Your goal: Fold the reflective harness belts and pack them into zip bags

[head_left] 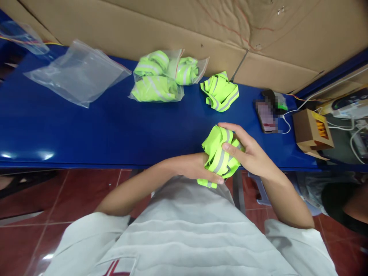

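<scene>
A bunched neon-yellow vest with grey reflective stripes (217, 151) sits between both my hands at the near edge of the blue table (86, 130). My left hand (195, 166) grips it from below, fingers curled under the fabric. My right hand (247, 151) presses on it from the right, fingers wrapped over the top. Another folded neon-yellow vest (220, 92) lies loose further back on the table. Two clear zip bags (156, 78) stuffed with the same kind of vest rest at the back centre.
Empty clear plastic bags (77, 73) lie at the back left. A phone (266, 115) with a white cable, a small cardboard box (312, 132) and a power strip (349, 105) stand at the right. Flattened brown cardboard (201, 27) lines the back. Another person's arm (353, 205) shows at the right edge.
</scene>
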`<move>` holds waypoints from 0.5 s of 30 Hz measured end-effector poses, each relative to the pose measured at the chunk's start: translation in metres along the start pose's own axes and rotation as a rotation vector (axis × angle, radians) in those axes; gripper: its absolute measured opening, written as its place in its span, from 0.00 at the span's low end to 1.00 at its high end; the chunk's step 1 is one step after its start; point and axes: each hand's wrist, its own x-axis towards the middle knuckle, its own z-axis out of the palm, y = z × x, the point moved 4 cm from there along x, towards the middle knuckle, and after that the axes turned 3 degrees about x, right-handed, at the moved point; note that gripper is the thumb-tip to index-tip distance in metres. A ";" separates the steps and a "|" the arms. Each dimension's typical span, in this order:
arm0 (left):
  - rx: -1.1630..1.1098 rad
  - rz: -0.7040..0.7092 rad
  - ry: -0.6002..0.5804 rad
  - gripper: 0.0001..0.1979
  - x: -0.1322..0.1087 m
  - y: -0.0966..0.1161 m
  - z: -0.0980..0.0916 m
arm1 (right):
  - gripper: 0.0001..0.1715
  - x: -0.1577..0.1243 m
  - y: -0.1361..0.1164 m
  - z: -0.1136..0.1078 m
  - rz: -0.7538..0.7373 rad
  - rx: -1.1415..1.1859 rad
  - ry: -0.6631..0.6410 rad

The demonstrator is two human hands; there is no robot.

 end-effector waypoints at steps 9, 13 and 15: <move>-0.124 -0.017 0.099 0.19 -0.011 0.027 0.007 | 0.31 -0.009 -0.016 0.001 0.162 0.344 0.042; 0.004 0.062 0.055 0.17 -0.017 0.031 0.003 | 0.34 -0.009 -0.010 0.007 0.272 0.398 -0.016; 0.064 0.078 0.079 0.18 -0.017 0.029 -0.003 | 0.32 -0.009 -0.007 0.006 0.194 0.245 0.016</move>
